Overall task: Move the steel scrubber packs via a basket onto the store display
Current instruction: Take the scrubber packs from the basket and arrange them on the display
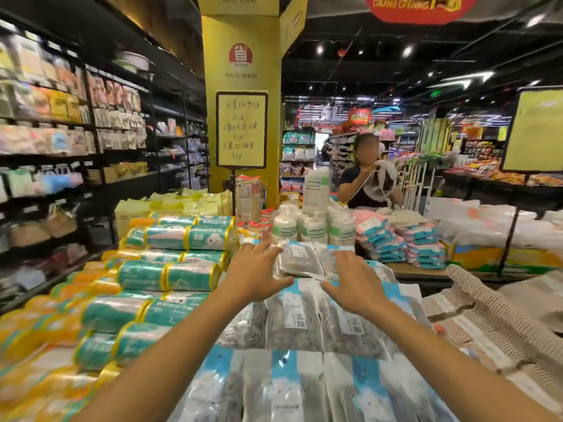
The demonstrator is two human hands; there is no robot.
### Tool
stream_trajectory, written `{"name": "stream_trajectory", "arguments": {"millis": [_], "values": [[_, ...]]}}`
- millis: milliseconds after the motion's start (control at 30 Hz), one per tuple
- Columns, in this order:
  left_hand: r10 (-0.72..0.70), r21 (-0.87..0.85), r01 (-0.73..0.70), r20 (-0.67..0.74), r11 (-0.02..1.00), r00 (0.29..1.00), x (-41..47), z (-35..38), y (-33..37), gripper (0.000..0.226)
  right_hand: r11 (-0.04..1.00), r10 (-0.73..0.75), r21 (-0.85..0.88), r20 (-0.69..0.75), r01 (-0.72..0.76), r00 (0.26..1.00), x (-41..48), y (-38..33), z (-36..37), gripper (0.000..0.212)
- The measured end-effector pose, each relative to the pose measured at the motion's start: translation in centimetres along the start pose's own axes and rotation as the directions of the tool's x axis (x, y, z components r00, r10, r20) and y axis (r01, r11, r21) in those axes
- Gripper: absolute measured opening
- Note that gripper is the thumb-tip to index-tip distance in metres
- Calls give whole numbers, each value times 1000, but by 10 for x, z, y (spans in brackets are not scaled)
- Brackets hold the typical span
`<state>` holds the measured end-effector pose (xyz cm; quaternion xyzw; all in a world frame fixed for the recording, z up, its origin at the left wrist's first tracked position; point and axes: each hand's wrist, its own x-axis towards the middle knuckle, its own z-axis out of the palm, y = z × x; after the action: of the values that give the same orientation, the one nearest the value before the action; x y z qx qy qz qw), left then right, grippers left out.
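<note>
Plainly both arms reach out over the display (419, 267), and the steel scrubber packs (292, 321) lie in flat, overlapping rows from its near edge up to the hands. The left grip (256, 271) is spread, fingers straight and fanned, thumb pointing right. The right grip (355, 284) is likewise spread, thumb pointing left. Just beyond the two grips sits a small stack of packs (300, 258), its near end lying between the thumbs. The fingers seem to hover at its sides, though the blur does not let me tell whether they touch it. Along the left side are piled teal rolls (170, 274), along the right beige cloths (487, 315), and white bottles (313, 231) stand toward the far edge.
</note>
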<state>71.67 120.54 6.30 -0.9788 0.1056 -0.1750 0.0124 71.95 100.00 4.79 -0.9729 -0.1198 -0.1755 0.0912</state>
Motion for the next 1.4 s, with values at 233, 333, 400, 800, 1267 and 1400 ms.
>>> {"name": "stream_trajectory", "arguments": {"millis": [233, 333, 400, 800, 1267, 1400], "values": [[-139, 48, 138, 23, 989, 990, -94, -36, -5, 79, 994, -91, 61, 24, 90, 996, -56, -35, -23, 73], [-218, 67, 218, -9, 974, 976, -144, -58, -3, 78, 978, -186, 100, 2, 184, 983, -81, -59, -36, 75], [-277, 81, 279, -37, 957, 960, -182, -69, 1, 76, 951, -275, 144, -9, 273, 961, -103, -79, -40, 73], [-640, 193, 625, 14, 756, 769, -476, -104, 32, 74, 678, -711, 331, 69, 656, 700, -304, -218, -29, 76], [-810, 141, 804, -18, 578, 586, -709, -110, -8, 69, 526, -846, 346, 118, 777, 520, -476, -373, -16, 77], [-781, 119, 774, 15, 622, 625, -760, -108, -37, 69, 581, -810, 351, 160, 734, 564, -514, -414, -5, 76]]}}
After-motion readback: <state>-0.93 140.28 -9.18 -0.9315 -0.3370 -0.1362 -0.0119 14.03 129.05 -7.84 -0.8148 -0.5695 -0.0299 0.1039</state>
